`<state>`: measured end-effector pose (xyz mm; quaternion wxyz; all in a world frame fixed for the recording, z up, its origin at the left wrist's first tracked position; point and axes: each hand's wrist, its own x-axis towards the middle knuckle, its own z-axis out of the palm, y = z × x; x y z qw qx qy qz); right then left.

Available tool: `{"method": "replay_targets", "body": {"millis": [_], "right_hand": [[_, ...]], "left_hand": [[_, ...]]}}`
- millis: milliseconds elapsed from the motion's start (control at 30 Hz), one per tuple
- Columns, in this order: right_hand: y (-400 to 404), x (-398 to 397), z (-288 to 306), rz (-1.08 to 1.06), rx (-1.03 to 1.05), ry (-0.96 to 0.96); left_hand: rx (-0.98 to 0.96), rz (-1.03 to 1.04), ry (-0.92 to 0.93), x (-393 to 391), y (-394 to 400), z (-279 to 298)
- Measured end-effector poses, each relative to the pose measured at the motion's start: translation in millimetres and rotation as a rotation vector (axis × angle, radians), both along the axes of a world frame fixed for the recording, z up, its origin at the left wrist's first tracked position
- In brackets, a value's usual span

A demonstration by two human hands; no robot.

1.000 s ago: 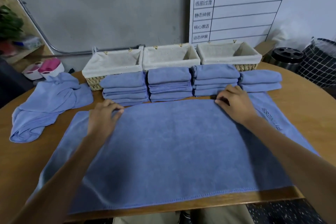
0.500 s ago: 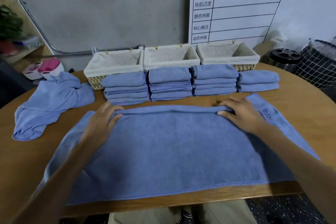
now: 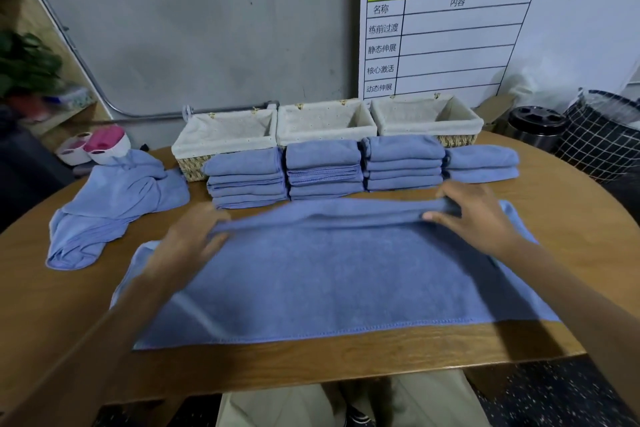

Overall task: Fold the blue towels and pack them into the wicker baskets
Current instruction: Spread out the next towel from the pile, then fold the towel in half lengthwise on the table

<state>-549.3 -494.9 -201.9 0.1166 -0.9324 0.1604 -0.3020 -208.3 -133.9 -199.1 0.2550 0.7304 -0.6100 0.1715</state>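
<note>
On table, both hands, left hand (image 3: 194,239) blurred, right hand (image 3: 474,215), pinching towel's (image 3: 332,281) far edge, fingertips hidden

Blurred by motion: left hand (image 3: 188,244), fingers smeared where they pinch the far edge of the spread towel (image 3: 339,274), so finger count under the cloth not readable. Right hand (image 3: 476,215) sharper, yet fingertips tucked beneath the raised fold. Both forearms cut off by the lower edge. Basket fronts hidden behind the folded stacks (image 3: 325,170) (only the left basket (image 3: 194,166) shows a patch of wicker, the right basket (image 3: 453,139) a strip). Crumpled towel (image 3: 114,204): layers too bunched to count. Board (image 3: 485,28) cropped at top and right. Plant (image 3: 24,62) at far left out of focus.
</note>
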Motion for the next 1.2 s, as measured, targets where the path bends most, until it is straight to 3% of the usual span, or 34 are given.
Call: {"method": "replay_targets", "body": {"millis": [167, 300, 433, 567, 733, 833, 1000, 1200], "right_hand": [[9, -28, -38, 0.055, 0.006, 0.153], [2, -14, -36, 0.017, -0.026, 0.189], [1, 1, -26, -0.036, -0.026, 0.21], [18, -11, -9, -0.02, 0.018, 0.054], [27, -44, -44, 0.061, -0.005, 0.119], [24, -43, -46, 0.028, 0.002, 0.117], [21, -35, -30, -0.01, 0.007, 0.048], [45, -64, -41, -0.084, -0.214, -0.052]], "left_hand": [[0.233, 0.003, 0.137, -6, 34, -34], [0.28, 0.001, 0.05, 3, 21, -29], [0.222, 0.08, 0.092, 8, 15, -21], [0.028, 0.048, 0.187, -16, 24, -10], [0.147, 0.026, 0.134, -26, 51, -41], [0.103, -0.007, 0.071, -18, 48, -44], [0.012, 0.029, 0.124, -20, 41, -18], [0.012, 0.028, 0.113, -34, 61, -29]]}}
